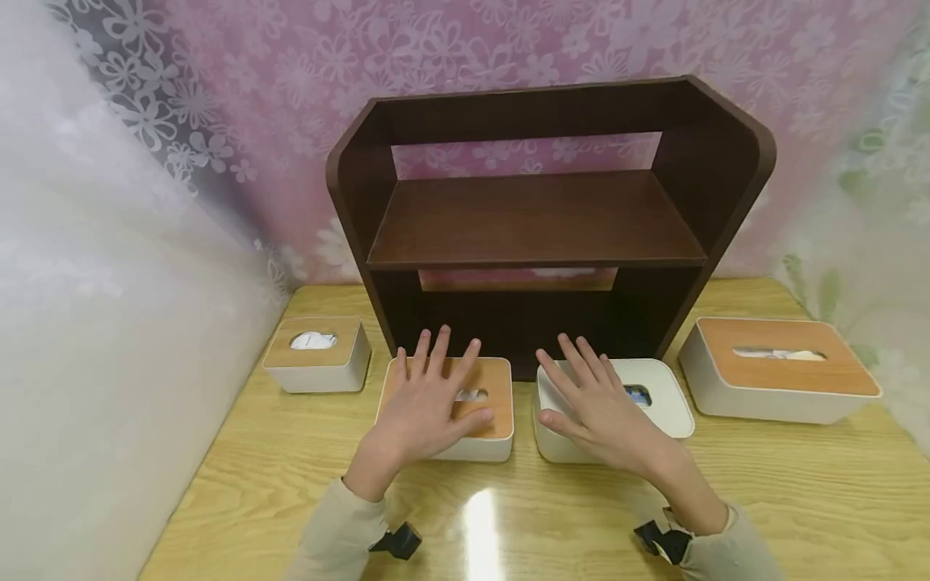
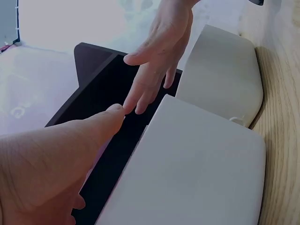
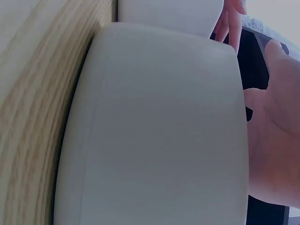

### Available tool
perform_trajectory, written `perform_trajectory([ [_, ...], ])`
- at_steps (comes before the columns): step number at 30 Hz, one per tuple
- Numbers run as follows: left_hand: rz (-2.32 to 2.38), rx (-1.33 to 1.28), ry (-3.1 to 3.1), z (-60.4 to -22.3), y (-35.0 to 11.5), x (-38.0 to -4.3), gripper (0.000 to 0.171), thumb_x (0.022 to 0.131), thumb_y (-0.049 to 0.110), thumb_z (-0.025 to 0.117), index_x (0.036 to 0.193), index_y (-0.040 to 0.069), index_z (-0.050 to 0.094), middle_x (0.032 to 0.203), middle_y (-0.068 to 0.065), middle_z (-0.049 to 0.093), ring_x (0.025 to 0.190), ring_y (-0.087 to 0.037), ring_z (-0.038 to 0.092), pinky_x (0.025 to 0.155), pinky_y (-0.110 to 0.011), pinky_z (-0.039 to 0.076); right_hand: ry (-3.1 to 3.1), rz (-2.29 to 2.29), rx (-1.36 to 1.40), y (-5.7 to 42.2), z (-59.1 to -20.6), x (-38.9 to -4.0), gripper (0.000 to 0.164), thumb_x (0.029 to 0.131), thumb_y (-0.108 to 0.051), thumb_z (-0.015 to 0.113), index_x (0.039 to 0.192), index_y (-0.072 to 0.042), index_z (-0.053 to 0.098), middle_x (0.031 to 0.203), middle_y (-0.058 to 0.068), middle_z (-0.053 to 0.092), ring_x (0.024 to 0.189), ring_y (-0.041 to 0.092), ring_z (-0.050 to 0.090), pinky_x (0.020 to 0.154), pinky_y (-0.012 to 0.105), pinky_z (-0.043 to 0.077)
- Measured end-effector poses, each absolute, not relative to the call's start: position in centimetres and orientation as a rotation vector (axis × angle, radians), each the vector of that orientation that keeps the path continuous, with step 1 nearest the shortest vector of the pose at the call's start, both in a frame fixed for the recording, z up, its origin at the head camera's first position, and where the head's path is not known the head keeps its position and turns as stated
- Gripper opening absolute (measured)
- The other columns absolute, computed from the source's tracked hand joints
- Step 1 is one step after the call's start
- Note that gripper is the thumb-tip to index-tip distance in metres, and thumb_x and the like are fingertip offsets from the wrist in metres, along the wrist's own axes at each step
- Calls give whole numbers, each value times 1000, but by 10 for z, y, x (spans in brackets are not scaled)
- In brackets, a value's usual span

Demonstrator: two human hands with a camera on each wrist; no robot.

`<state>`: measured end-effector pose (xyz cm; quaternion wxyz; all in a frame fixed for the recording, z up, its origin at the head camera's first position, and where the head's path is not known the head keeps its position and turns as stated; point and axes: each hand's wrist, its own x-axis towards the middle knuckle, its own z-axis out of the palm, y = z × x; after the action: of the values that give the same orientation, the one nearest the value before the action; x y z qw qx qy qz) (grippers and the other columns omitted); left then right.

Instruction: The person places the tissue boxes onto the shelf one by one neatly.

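Well behind the left fingers (image 1: 439, 351), a pale beige sleeve (image 1: 337, 520) is showing soft creases, and a blocky black device (image 1: 402, 541) is jutting from its cuff. Behind the right fingers (image 1: 579, 361), a matching sleeve (image 1: 730, 553) is bearing a second black device (image 1: 677, 546).

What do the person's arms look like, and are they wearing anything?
The left sleeve and right sleeve are pale beige. Each has a small black, blocky gadget near its end. The left grip and right grip are bare, with five fingers each.

I have my left hand (image 2: 56, 159) by the near white box (image 2: 197, 161), my right hand (image 2: 161, 58) by the far white box (image 2: 222, 72).
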<state>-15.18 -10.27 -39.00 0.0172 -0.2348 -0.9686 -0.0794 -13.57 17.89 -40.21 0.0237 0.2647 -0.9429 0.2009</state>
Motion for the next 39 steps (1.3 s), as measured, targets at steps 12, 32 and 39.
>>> perform_trajectory([
  [12, -208, -704, -3012, -386, -104, -151, 90, 90, 79, 33, 160, 34, -3, 166, -15, -4, 151, -39, -4, 115, -68, 8, -2863, 768, 893, 168, -408, -133, 76, 101, -44, 53, 161, -20, 13, 165, 18, 4, 151, 42, -1, 116, 63, 6],
  [32, -304, -717, -2997, -386, -112, -150, 90, 92, 75, 38, 161, 29, 4, 166, -17, 1, 151, -41, 1, 113, -70, 11, -2866, 862, 910, 147, -409, -122, 78, 100, -45, 54, 161, -25, 9, 166, 14, 2, 152, 37, -1, 115, 65, 14],
  [39, -354, -689, -3001, -384, -129, -147, 91, 92, 73, 43, 161, 28, 5, 166, -18, 1, 151, -42, 1, 113, -70, 11, -2921, 788, 862, 141, -409, -116, 86, 96, -58, 53, 162, -23, 11, 166, 17, 0, 151, 37, -7, 112, 69, 17],
])
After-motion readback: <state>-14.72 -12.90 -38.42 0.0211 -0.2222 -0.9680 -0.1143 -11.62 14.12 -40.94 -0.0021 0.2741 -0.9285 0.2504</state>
